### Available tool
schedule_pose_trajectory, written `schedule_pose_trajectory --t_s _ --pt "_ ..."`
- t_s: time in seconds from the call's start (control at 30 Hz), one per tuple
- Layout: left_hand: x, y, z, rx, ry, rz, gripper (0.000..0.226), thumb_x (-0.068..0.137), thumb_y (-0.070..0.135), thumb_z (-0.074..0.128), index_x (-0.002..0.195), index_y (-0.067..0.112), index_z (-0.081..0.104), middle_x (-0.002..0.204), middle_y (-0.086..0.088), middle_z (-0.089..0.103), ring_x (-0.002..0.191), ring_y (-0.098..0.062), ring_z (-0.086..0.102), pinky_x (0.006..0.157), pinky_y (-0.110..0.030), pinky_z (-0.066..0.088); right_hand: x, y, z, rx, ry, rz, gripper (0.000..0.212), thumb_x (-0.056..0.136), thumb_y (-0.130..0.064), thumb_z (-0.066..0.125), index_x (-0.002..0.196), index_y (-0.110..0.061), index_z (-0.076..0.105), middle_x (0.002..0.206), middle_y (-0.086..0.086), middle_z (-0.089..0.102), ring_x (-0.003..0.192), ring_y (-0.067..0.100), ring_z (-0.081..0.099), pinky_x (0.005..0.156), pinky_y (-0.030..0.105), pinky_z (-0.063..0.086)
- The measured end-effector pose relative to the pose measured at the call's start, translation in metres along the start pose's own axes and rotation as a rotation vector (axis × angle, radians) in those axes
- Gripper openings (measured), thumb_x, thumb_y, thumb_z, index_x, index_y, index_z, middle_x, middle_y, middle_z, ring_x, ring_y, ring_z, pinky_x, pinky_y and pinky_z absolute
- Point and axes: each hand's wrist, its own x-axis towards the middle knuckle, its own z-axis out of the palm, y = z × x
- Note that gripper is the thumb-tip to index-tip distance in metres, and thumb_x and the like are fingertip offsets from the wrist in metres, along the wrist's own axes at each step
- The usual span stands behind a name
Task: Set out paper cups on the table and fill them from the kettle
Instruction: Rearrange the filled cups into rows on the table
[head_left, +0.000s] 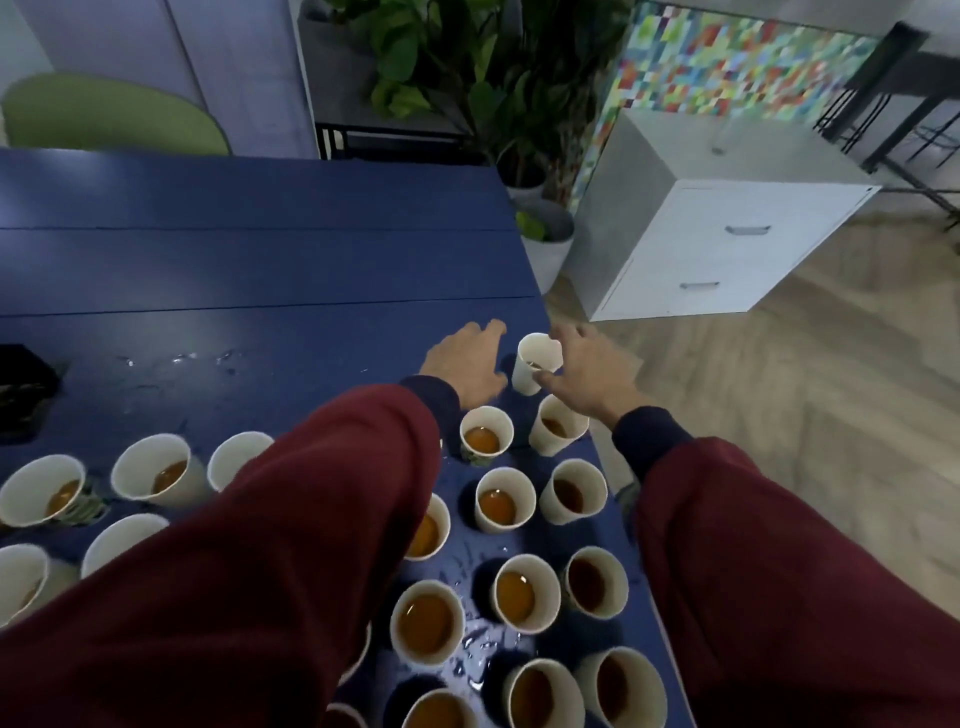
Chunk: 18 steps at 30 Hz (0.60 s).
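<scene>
Several white paper cups holding brown liquid stand across the near part of the blue table (249, 260), among them one cup (485, 434) just below my hands. The farthest paper cup (535, 358) stands at the table's right edge with a little liquid in it. My right hand (589, 371) holds this cup from the right, thumb on its front and fingers at its far rim. My left hand (467, 366) hovers palm down with fingers spread, just left of the cup and apart from it. No kettle is in view. My dark red sleeves hide some cups.
Spilled drops (480, 652) lie between the near cups, and more drops (182, 358) at the table's middle. A dark object (23, 395) sits at the left edge. Beyond the table's right edge are a white drawer cabinet (727, 249), potted plants (467, 78) and wood floor.
</scene>
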Motion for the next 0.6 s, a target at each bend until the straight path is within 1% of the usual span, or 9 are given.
schedule_pose_trajectory --t_s 0.1,0.17,0.23,0.27,0.3,0.33,0.47,0.53,0.6 --pt "0.037 0.004 0.018 -0.108 -0.060 -0.035 0.051 0.096 0.027 0.055 0.144 0.014 0.041 0.123 -0.012 0.059 0.114 -0.034 0.056 0.095 -0.047 0.048 0.030 0.015 0.006 -0.031 -0.033 0.035 0.069 0.090 -0.044 0.071 0.141 -0.010 0.042 0.140 0.016 0.048 0.124 0.033 0.052 0.089 0.034 0.040" --pt "0.054 0.004 0.030 -0.179 -0.081 -0.085 0.038 0.100 0.028 0.050 0.132 0.009 0.051 0.114 -0.012 0.064 0.109 -0.034 0.059 0.093 -0.046 0.050 0.045 0.019 0.011 -0.042 -0.077 0.048 0.078 0.088 -0.047 0.073 0.146 -0.011 0.036 0.143 0.015 0.046 0.124 0.033 0.052 0.085 0.032 0.038" --pt "0.066 0.005 0.039 -0.214 -0.065 -0.134 0.028 0.101 0.031 0.048 0.110 0.008 0.060 0.103 -0.011 0.064 0.100 -0.034 0.061 0.085 -0.042 0.050 0.056 0.020 0.018 -0.016 -0.150 0.046 0.087 0.087 -0.046 0.074 0.153 -0.012 0.028 0.150 0.016 0.039 0.130 0.033 0.048 0.093 0.034 0.041" --pt "0.072 0.005 0.043 -0.226 -0.061 -0.159 0.026 0.102 0.033 0.048 0.099 0.010 0.060 0.096 -0.009 0.063 0.094 -0.032 0.061 0.079 -0.039 0.049 0.062 0.021 0.023 0.002 -0.189 0.043 0.090 0.087 -0.045 0.074 0.155 -0.013 0.025 0.152 0.017 0.035 0.132 0.034 0.047 0.098 0.036 0.041" --pt "0.076 0.005 0.046 -0.232 -0.060 -0.175 0.026 0.101 0.033 0.049 0.091 0.012 0.058 0.092 -0.007 0.061 0.089 -0.030 0.060 0.075 -0.036 0.046 0.065 0.021 0.027 0.015 -0.216 0.040 0.092 0.087 -0.043 0.075 0.157 -0.015 0.023 0.153 0.017 0.032 0.132 0.034 0.048 0.101 0.037 0.042" --pt "0.079 0.005 0.049 -0.237 -0.066 -0.188 0.025 0.101 0.032 0.050 0.088 0.013 0.058 0.090 -0.006 0.061 0.087 -0.028 0.059 0.073 -0.035 0.044 0.068 0.021 0.032 0.018 -0.229 0.036 0.092 0.087 -0.043 0.075 0.158 -0.017 0.023 0.154 0.018 0.030 0.130 0.035 0.049 0.101 0.037 0.042" --pt "0.085 0.003 0.059 -0.309 -0.078 -0.228 0.019 0.099 0.030 0.054 0.094 0.014 0.064 0.095 -0.005 0.064 0.089 -0.026 0.060 0.074 -0.033 0.045 0.079 0.021 0.044 -0.013 -0.198 0.039 0.084 0.088 -0.039 0.074 0.156 -0.021 0.028 0.148 0.021 0.033 0.121 0.036 0.056 0.096 0.037 0.047" --pt "0.085 0.003 0.061 -0.353 -0.070 -0.246 0.017 0.098 0.029 0.056 0.096 0.014 0.064 0.097 -0.006 0.065 0.090 -0.026 0.061 0.077 -0.034 0.047 0.081 0.020 0.047 -0.022 -0.181 0.041 0.075 0.087 -0.036 0.074 0.150 -0.019 0.036 0.143 0.021 0.035 0.111 0.037 0.060 0.090 0.038 0.049" --pt "0.084 0.003 0.060 -0.401 -0.059 -0.257 0.013 0.097 0.026 0.058 0.092 0.015 0.063 0.098 -0.007 0.066 0.092 -0.025 0.061 0.080 -0.035 0.050 0.080 0.016 0.046 -0.010 -0.162 0.038 0.067 0.087 -0.033 0.075 0.142 -0.016 0.041 0.138 0.021 0.038 0.102 0.038 0.062 0.083 0.039 0.050"
